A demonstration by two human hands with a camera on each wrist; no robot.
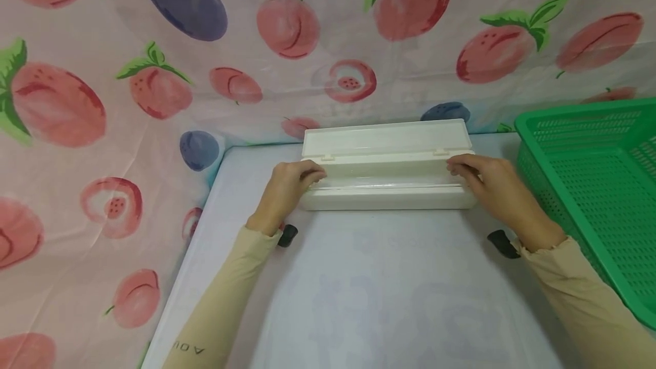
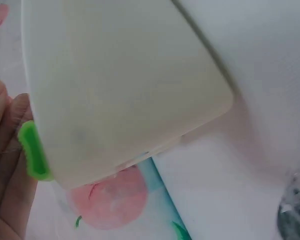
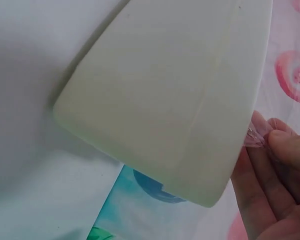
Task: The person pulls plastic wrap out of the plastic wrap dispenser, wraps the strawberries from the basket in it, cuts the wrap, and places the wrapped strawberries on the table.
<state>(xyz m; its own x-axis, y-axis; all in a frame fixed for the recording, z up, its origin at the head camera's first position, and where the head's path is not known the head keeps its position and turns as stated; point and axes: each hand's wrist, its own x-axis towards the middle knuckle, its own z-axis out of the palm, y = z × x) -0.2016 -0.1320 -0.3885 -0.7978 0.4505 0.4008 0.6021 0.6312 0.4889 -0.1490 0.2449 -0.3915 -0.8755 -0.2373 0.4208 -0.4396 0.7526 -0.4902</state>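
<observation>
Left hand (image 1: 287,189) and right hand (image 1: 489,184) each grip, with curled fingers, one end of the open white dispenser box (image 1: 388,187) on the table (image 1: 359,289); green basket (image 1: 594,187) stands beside it.

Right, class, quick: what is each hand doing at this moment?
Left hand: fingers curled over the left end of the open white box.
Right hand: fingertips pinch something thin and clear at the box's right end.

You get bright, even, soft light in the head view, with faint shadows under the white box (image 1: 388,187) and your sleeves. Its edges bow slightly. Both wrist views are close, hazy and soft, the box (image 2: 125,85) washed pale.
</observation>
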